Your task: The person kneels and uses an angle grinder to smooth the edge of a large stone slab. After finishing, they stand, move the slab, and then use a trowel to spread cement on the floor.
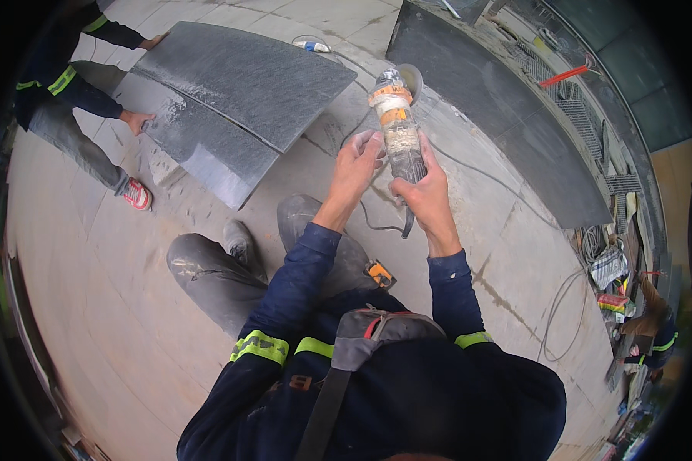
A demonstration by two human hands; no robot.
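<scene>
My right hand (429, 194) is wrapped round the lower body of a dusty angle grinder (400, 138), its thumb across the casing. The grinder has orange and white bands, and its round disc (411, 81) is at the far end. At the grinder's left side my left hand (357, 161) is closed, thumb pressed to curled fingers; what they hold is hidden. A dark power cord (373, 227) runs from the tool's near end and loops over the floor. Ahead to the left, a large grey stone slab (246, 77) lies with a second slab (200, 138) along its near side.
A co-worker's hand (136, 121) rests on the slabs' left edge. Another dark slab (507, 115) lies at the right, before metal gratings (580, 115) and debris. A yellow and black tool (379, 273) lies by my knee. A second person (657, 330) is at the far right.
</scene>
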